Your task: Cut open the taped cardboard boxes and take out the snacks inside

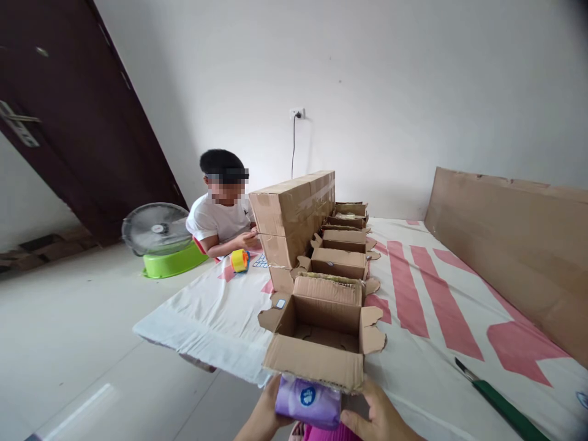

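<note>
A purple tissue pack [294, 407] with a round blue logo is held low in front of me, just under the near flap of an open cardboard box [316, 364]. My left hand [266, 409] grips the pack's left end, its fingers mostly hidden behind it. At the right end, the thumb of my right hand [379, 413] presses against the pack, while its fingers reach up beside the box flap and are partly hidden. The box stands upright at the table edge with its flaps spread, and the part of its inside that shows is bare.
More open boxes [342, 263] line up behind the first, beside a wall of stacked closed cartons [298, 208]. A green-handled craft knife [498, 404] lies at right. Large cardboard [514, 245] stands beyond. Across the table sits another person [223, 220], near yellow tape [239, 261].
</note>
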A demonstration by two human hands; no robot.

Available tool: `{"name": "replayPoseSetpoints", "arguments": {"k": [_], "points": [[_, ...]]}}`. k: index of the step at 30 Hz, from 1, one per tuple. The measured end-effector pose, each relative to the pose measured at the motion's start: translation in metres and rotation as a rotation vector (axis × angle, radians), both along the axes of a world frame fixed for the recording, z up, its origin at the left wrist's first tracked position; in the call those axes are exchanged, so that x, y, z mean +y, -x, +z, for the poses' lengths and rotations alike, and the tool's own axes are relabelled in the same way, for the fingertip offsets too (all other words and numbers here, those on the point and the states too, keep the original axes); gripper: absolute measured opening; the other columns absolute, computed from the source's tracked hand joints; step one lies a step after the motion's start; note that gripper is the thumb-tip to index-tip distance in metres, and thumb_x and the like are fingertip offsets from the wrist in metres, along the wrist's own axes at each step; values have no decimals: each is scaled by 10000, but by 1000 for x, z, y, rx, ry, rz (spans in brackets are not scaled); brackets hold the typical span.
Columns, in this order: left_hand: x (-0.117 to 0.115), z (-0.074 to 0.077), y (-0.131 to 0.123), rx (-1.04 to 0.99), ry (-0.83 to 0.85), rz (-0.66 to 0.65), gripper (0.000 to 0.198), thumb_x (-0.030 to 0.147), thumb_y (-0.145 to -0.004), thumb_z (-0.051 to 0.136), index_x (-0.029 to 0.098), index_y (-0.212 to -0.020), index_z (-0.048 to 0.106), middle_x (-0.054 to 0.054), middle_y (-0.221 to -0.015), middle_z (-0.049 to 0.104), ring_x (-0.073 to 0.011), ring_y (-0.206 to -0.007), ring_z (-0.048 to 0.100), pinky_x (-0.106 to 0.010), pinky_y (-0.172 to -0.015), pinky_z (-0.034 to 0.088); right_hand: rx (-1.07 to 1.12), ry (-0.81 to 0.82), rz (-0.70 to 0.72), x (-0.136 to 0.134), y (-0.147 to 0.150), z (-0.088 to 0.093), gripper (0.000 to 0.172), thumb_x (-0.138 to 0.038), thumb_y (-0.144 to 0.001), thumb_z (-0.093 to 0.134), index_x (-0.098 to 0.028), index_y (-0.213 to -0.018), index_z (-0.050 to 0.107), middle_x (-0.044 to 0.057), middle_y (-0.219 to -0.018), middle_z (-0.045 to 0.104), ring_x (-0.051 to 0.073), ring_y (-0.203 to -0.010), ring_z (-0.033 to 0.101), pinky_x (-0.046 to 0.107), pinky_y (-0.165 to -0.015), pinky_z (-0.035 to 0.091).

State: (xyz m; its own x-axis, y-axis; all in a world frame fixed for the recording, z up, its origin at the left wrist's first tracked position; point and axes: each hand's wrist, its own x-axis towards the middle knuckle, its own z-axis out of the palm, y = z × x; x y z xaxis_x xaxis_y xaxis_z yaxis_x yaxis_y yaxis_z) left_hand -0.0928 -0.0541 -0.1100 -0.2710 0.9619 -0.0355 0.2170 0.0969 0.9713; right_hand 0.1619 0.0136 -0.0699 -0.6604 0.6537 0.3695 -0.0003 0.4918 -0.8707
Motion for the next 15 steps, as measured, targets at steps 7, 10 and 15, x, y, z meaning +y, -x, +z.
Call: {"name": "replayPoseSetpoints", "arguments": {"k": [7,10,15], "points": [[8,-11,-1,27,-31,33,471,216,-407,795,166,-869,717,-55,-879,769,-304,-852,692,-350,-804,573,55,102,-12,0,-5,-16,635,-499,-847,628,-226,-1406,498,150,-1363,602,333,-1248,563,463,-1042,446],[12,-21,0,60,-58,70,460,205,-378,808,171,-828,714,-42,-807,767,-299,-782,700,-352,-761,583,-5,95,-100,1,-11,-40,621,-416,-794,690,-225,-1367,545,151,-1339,619,335,-1194,596,437,-993,479],[14,-33,-2,96,-69,72,445,180,-390,798,174,-828,715,-44,-786,757,-290,-735,695,-343,-706,580,-70,104,-262,1,-16,-76,576,-341,-667,747,-222,-1221,644,106,-1063,715,274,-866,675,333,-752,540]]}}
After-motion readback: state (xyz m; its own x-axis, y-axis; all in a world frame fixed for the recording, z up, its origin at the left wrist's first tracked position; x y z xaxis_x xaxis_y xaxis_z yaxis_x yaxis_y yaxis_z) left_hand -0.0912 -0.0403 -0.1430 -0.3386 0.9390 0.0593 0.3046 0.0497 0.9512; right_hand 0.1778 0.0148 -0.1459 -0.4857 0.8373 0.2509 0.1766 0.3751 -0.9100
